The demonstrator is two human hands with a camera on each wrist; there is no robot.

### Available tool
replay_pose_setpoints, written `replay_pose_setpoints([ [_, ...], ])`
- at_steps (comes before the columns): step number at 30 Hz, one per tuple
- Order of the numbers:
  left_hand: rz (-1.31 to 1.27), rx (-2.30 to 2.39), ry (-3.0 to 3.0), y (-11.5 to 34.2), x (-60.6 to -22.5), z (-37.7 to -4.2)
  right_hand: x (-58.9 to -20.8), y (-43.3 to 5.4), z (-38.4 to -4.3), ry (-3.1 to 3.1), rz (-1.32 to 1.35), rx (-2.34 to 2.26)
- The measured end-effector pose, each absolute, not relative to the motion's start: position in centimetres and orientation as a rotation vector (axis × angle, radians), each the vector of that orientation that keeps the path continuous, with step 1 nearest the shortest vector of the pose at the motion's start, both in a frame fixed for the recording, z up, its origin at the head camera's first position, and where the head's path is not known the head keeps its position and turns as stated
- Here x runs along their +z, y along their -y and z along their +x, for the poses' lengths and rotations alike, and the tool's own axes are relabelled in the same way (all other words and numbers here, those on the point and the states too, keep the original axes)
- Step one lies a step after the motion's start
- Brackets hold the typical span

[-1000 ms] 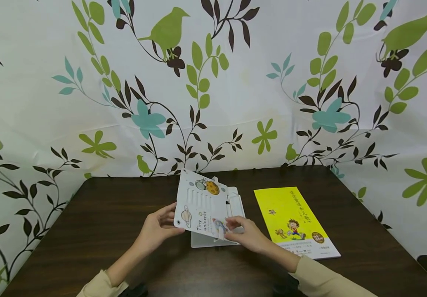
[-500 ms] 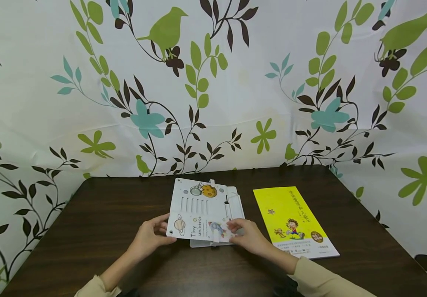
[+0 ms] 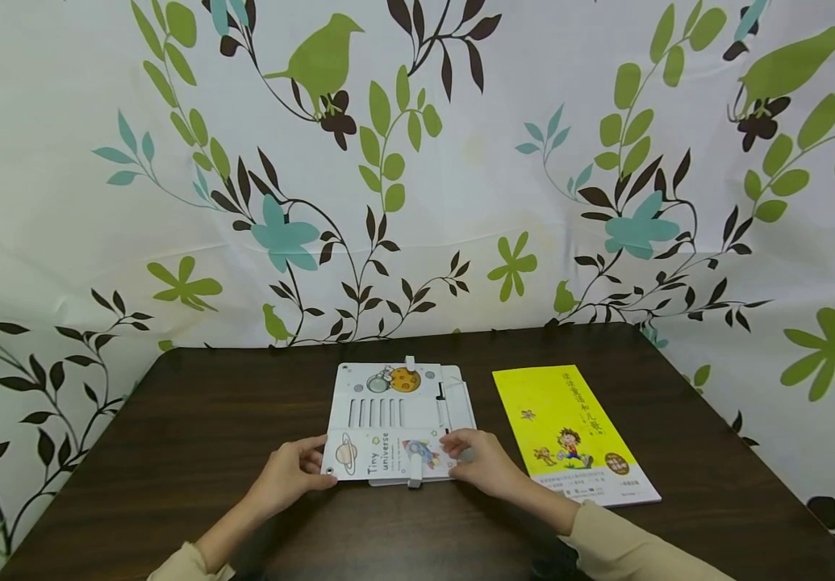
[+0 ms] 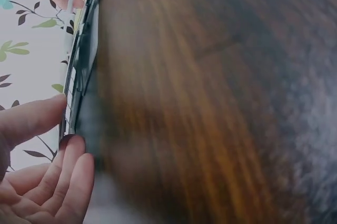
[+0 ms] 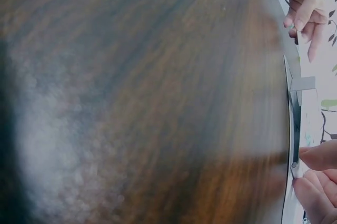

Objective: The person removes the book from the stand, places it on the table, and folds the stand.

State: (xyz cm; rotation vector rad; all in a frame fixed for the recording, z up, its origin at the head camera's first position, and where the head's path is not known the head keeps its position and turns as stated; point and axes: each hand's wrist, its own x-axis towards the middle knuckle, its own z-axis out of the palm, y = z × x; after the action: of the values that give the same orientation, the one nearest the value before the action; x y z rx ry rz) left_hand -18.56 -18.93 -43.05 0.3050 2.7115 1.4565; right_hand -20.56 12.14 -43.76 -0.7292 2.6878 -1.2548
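Observation:
A white book stand point(image 3: 376, 413), printed with planets, a rocket and "Tiny universe", lies nearly flat at mid-table. Its upper panel overlaps a white base plate point(image 3: 465, 403) that shows at the right. My left hand point(image 3: 288, 478) pinches the panel's lower left edge, thumb on one face and fingers point(image 4: 73, 182) beneath in the left wrist view. At the lower right, my right hand point(image 3: 488, 464) holds the panel between thumb and fingertips point(image 5: 310, 195). A white page clip point(image 3: 415, 470) sticks out at the front edge, another clip point(image 3: 410, 363) at the back.
A yellow book point(image 3: 569, 428) with a cartoon child on its cover lies to the right of the stand. The dark wooden table point(image 3: 228, 411) has rounded back corners. Behind it hangs a white cloth point(image 3: 475, 186) patterned with leaves and birds.
The stand's upper panel has come down from a tilt to nearly flat over the base and shifted left. My left hand has lowered with it; my right hand has barely moved.

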Motion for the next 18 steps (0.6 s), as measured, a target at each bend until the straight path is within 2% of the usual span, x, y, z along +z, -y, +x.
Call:
replay_pose_setpoints([
  [18, 0.286, 1.430, -2.730, 19.04, -43.58, -18.57, -43.39, -12.73, -20.77, -2.696, -0.695, -1.311],
])
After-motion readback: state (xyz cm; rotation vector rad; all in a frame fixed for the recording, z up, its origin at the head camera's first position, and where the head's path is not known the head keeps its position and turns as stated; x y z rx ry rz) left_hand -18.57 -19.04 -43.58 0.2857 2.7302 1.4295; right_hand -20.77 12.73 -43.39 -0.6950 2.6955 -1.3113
